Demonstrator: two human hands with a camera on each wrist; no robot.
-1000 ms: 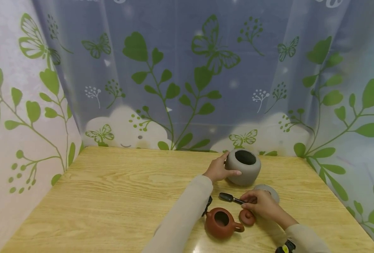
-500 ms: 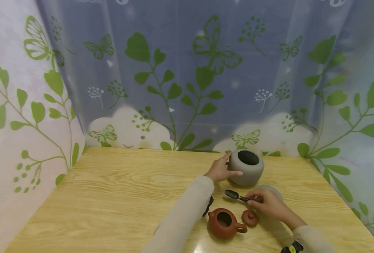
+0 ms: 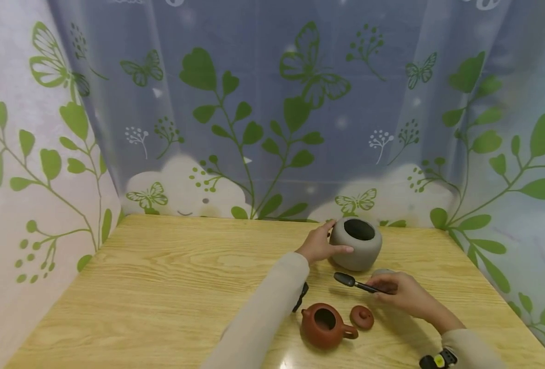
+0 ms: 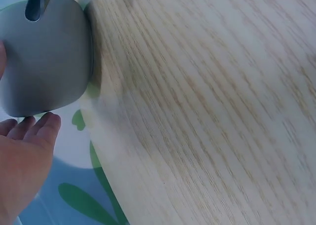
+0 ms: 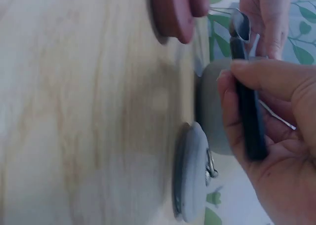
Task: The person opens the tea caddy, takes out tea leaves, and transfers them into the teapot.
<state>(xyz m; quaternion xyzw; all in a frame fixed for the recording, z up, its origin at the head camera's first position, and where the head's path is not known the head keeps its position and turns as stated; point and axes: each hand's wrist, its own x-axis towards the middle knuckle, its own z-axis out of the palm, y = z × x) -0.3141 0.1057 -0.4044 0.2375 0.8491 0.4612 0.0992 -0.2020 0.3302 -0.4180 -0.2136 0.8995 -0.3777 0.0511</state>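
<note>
My left hand holds the round grey jar by its left side, thumb across the front. The jar's dark mouth faces up, tilted toward me. In the left wrist view, extended fingers lie along the jar wall. My right hand pinches a small scoop by its black handle, between thumb and fingers. The scoop's head points left, in front of the jar, with a shadow on the table below it. A grey lid with a metal knob lies beneath my right hand, mostly hidden in the head view.
A red-brown clay teapot stands without its lid near the front, handle to the right. Its round lid lies beside it on the wooden table. A patterned curtain closes off the back and sides.
My right hand has lifted the scoop and carried it to the right, away from above the teapot lid. My left hand stays on the jar. The camera has shifted slightly.
</note>
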